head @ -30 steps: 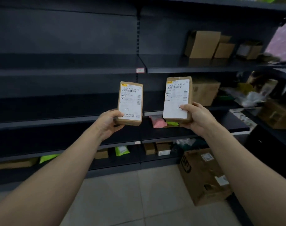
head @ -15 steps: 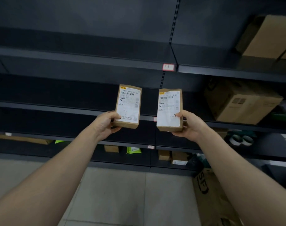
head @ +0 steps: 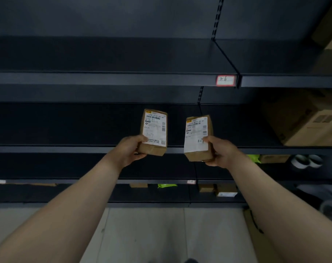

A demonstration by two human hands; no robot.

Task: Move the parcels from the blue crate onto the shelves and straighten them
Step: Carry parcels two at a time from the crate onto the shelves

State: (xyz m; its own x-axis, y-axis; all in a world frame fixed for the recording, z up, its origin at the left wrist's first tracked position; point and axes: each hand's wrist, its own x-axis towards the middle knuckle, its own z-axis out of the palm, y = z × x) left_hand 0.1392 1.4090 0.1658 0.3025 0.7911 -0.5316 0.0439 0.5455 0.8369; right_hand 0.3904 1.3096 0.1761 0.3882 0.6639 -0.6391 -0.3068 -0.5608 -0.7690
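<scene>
Shelving was unfinished. The left grip (head: 131, 150) clasped the left parcel (head: 154, 130), the right grip (head: 220, 151) the right parcel (head: 198, 137), both off the shelf (head: 66, 149).

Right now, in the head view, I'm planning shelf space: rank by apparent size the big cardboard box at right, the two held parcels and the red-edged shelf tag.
1. cardboard box
2. left parcel and right parcel: they look alike, so unranked
3. shelf tag
</scene>
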